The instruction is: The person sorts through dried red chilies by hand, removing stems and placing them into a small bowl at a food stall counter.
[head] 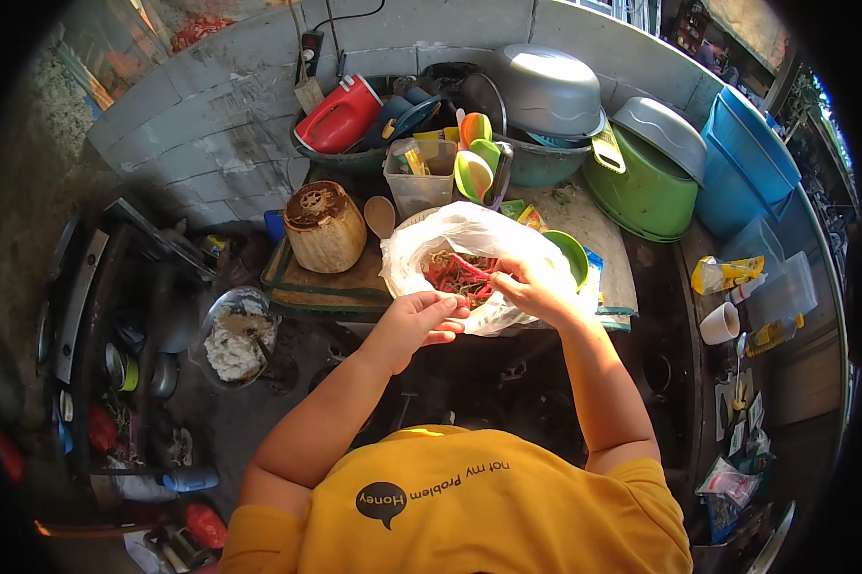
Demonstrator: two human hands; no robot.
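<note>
A white plastic bag (431, 247) with its mouth spread wide holds a heap of red chili peppers (445, 275) with dry-looking stems. Over the bag's right side, my right hand (535, 287) pinches a long red chili pepper (471, 267) between thumb and fingers, its free end pointing left. My left hand (431, 319) is at the bag's near left edge, thumb and index fingertips close together by the chilies. Whether something small sits between those fingertips cannot be told. Strong sunlight washes out part of my right hand and the bag.
Around the bag stand an upturned scorched pot (325, 229), a wooden spoon (380, 217), a plastic container (420, 179) and a green bowl (568, 255). Basins (545, 90) line the block wall. Left and lower, a bowl of white food (237, 337); rightward, a white cup (720, 323).
</note>
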